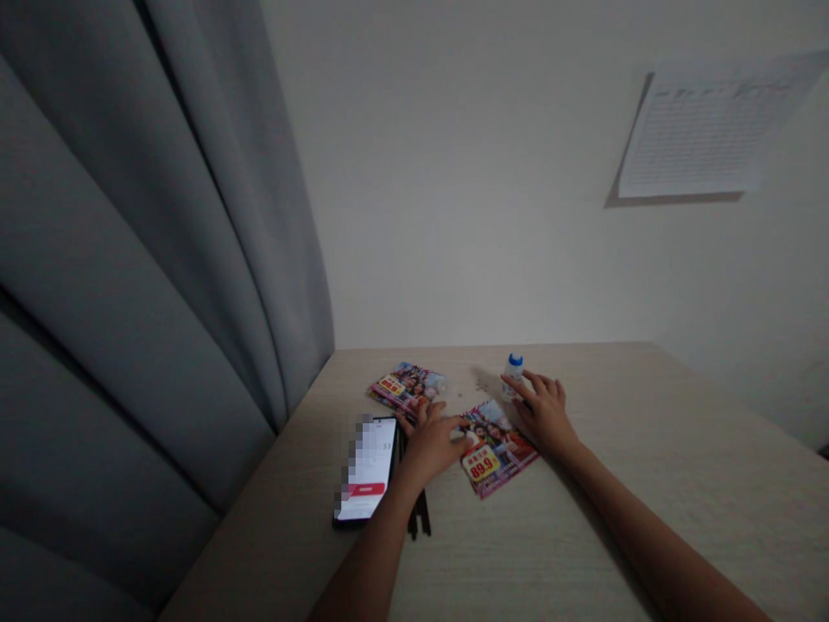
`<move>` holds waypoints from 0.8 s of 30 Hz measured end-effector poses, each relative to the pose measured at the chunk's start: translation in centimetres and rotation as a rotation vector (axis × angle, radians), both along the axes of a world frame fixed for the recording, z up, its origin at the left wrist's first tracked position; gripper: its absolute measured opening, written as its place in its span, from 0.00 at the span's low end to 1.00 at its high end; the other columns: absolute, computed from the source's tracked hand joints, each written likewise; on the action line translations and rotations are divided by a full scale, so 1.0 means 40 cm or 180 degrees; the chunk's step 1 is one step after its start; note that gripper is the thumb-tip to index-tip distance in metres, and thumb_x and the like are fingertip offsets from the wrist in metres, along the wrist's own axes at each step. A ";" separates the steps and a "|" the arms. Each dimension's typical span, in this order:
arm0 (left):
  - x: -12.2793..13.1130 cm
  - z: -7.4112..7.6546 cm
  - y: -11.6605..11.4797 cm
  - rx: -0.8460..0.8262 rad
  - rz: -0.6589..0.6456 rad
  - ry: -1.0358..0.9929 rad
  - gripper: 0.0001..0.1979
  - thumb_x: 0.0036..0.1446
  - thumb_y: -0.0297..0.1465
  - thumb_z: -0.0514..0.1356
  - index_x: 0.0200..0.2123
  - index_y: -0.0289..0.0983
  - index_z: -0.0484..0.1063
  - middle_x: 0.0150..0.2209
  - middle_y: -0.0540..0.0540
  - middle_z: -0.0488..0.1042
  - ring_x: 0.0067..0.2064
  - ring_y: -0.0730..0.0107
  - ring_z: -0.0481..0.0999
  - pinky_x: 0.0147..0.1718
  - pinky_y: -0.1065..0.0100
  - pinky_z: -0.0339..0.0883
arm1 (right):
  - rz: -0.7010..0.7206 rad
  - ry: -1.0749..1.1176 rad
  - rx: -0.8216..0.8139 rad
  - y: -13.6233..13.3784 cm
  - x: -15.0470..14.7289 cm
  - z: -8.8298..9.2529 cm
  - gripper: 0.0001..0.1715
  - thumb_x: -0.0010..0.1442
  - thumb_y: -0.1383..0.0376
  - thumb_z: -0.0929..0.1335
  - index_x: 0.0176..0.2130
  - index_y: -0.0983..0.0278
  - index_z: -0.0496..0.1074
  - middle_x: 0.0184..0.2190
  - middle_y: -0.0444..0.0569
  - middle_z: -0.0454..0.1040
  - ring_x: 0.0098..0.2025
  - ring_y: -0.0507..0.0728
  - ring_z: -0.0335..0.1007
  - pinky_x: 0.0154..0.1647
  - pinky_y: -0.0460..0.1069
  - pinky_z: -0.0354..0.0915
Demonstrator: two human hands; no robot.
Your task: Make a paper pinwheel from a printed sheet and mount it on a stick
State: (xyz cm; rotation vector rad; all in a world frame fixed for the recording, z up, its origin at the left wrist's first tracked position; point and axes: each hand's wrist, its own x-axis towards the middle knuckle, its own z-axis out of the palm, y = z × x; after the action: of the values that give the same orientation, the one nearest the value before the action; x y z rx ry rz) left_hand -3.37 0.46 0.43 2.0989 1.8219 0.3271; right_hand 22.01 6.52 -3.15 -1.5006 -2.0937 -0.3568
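Observation:
My left hand [433, 442] rests palm down on the wooden table [615, 484], fingers spread, between two colourful leaflets. Its fingertips touch the near leaflet [498, 451], which shows a yellow price tag. The far leaflet [408, 386] lies just beyond that hand. My right hand [544, 411] lies flat with fingers stretched out on the near leaflet's upper right edge, its fingertips next to a small white bottle with a blue cap [513, 373]. Neither hand holds anything.
A phone [368, 469] with a lit screen lies left of my left hand, with dark stick-like things [420, 518] beside it under my forearm. Grey curtains [142, 285] hang at the left. A printed sheet [705, 130] is stuck on the white wall.

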 end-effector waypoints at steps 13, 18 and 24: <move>0.000 0.008 -0.004 0.0223 0.0035 0.0120 0.17 0.57 0.49 0.60 0.48 0.54 0.77 0.67 0.46 0.61 0.71 0.40 0.44 0.59 0.23 0.24 | 0.0290 0.0379 0.0180 -0.037 0.001 0.017 0.15 0.65 0.59 0.65 0.49 0.56 0.76 0.54 0.55 0.69 0.57 0.67 0.61 0.62 0.71 0.49; 0.000 0.010 -0.004 0.0289 0.0103 0.0277 0.18 0.58 0.50 0.59 0.47 0.50 0.76 0.67 0.45 0.60 0.71 0.42 0.45 0.59 0.23 0.23 | 0.0994 0.0121 -0.0308 -0.074 -0.021 0.051 0.07 0.63 0.60 0.68 0.39 0.54 0.78 0.43 0.48 0.77 0.53 0.63 0.64 0.64 0.67 0.46; 0.000 0.005 -0.002 0.0482 0.0188 0.0373 0.19 0.59 0.50 0.58 0.48 0.49 0.76 0.67 0.44 0.60 0.70 0.40 0.47 0.58 0.22 0.23 | 0.1769 -0.0042 -0.0858 -0.104 -0.040 0.082 0.05 0.60 0.58 0.71 0.38 0.53 0.79 0.41 0.44 0.79 0.53 0.61 0.66 0.65 0.66 0.44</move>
State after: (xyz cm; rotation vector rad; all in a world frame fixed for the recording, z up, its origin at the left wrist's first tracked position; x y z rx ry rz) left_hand -3.37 0.38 0.62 2.2105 1.9862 0.3753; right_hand 20.42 2.35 0.12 -0.9782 -2.5286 0.1289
